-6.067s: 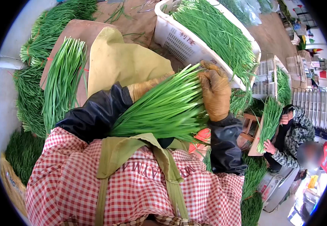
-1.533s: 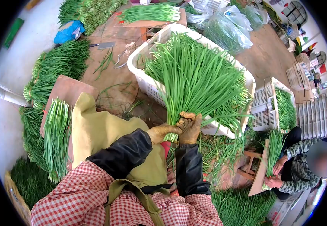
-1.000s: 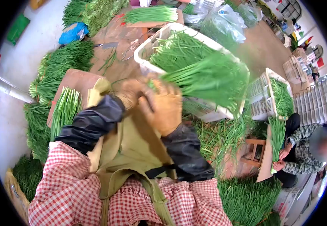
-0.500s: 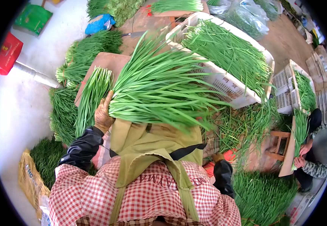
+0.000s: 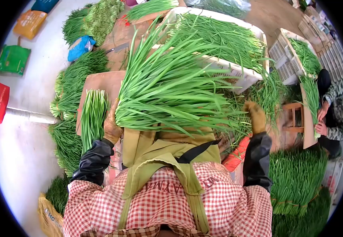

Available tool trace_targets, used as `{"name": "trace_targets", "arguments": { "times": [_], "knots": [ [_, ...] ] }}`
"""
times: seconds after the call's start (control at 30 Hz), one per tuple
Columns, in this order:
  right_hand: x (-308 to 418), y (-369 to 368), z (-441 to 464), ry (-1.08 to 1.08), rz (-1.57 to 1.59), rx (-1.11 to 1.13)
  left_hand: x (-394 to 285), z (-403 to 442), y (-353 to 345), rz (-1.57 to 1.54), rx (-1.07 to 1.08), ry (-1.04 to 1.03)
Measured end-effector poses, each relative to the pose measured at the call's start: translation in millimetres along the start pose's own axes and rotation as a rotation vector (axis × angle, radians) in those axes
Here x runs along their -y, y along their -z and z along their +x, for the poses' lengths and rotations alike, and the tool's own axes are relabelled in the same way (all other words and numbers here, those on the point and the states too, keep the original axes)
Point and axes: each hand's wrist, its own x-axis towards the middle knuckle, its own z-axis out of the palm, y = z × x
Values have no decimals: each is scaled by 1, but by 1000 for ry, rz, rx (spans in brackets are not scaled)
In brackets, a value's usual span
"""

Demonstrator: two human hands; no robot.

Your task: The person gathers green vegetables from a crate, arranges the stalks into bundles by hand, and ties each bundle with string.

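One big bunch of long, thin green leaves (image 5: 175,91) spreads over the olive-green apron (image 5: 171,146). The left hand (image 5: 112,125) grips its left end. The right hand (image 5: 256,116) bends its fingers near the leaf tips; I cannot tell if it is closed.

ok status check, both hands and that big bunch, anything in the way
Left hand gripping large green bunch at one end. Right hand off it, fingers curled. Smaller bunch close beside left hand.
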Motion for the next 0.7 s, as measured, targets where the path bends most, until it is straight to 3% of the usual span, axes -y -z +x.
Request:
{"name": "trace_targets", "arguments": {
  "times": [0.1,0.17,0.27,0.33,0.57,0.7],
  "knots": [
    [102,-28,9,244,31,31,0,-1,-1,-34,4,14],
    [151,-56,4,255,26,70,-2,-2,0,-47,7,16],
    [170,-102,10,402,120,188,-7,-1,3,-80,18,29],
    [176,-119,18,469,-118,270,-7,-1,3,-25,7,-9],
    [167,-156,24,179,97,471,-9,-2,8,-8,36,50],
    [164,-177,28,60,236,466,-9,0,7,50,19,-30]
  ]
}}
